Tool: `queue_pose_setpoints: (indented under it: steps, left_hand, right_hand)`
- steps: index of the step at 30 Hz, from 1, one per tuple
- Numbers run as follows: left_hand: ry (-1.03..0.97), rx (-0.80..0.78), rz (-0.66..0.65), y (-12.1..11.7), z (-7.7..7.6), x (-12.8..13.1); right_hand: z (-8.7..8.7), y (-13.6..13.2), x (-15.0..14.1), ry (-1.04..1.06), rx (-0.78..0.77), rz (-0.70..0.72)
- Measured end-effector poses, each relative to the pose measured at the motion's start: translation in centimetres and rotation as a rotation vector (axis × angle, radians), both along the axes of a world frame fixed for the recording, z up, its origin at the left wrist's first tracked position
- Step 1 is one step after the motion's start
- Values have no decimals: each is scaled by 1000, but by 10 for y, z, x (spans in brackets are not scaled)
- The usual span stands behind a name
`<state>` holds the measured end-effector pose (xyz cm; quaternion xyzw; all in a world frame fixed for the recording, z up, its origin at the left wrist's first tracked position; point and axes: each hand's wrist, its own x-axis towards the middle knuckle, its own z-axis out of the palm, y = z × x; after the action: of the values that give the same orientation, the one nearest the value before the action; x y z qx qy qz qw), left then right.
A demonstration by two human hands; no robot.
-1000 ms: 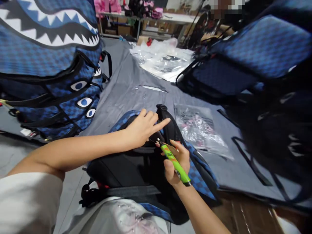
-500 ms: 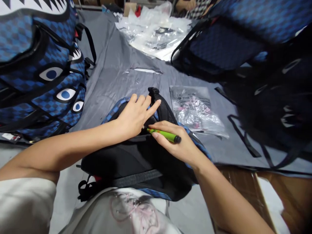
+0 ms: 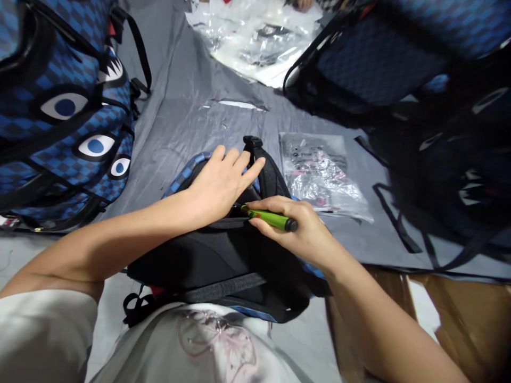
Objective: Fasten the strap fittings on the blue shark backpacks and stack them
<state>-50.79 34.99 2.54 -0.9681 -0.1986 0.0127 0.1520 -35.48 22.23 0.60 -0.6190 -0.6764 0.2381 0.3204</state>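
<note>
A black and blue-checked backpack (image 3: 203, 250) lies back panel up in front of my body, at the table's edge. Across its upper part rests my left hand (image 3: 221, 178), fingers spread and index finger stretched out towards the shoulder strap (image 3: 272, 178). The left thumb is hidden. My right hand (image 3: 291, 223) is closed on a green marker pen (image 3: 271, 218) with a black end. The pen points left, and its tip is down by the dark fabric beside my left palm, where I cannot make out exactly what it touches.
Blue-checked backpacks (image 3: 72, 117) with eye prints are stacked on the left; more dark backpacks (image 3: 399, 106) stand at right. A clear plastic packet (image 3: 319, 170) lies right of my hands. White plastic bags (image 3: 259, 42) lie at the back, near another person's hand (image 3: 305, 4). Cardboard (image 3: 475, 319) is low right.
My right hand has turned the marker pen from a raised, tip-up hold down into the backpack beside my left hand. My left hand stays on the backpack. The view has tilted down.
</note>
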Motion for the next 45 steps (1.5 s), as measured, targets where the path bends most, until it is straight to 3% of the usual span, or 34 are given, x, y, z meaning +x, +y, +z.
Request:
queue_pose_setpoints:
  steps: [10,45]
  left_hand:
    - [-18,-62,1,2,2,1]
    - [-14,-90,-2,3,2,1]
  right_hand:
    - [7,5,-4,-37,23,89]
    - [12,13,-4,-100,-52,94]
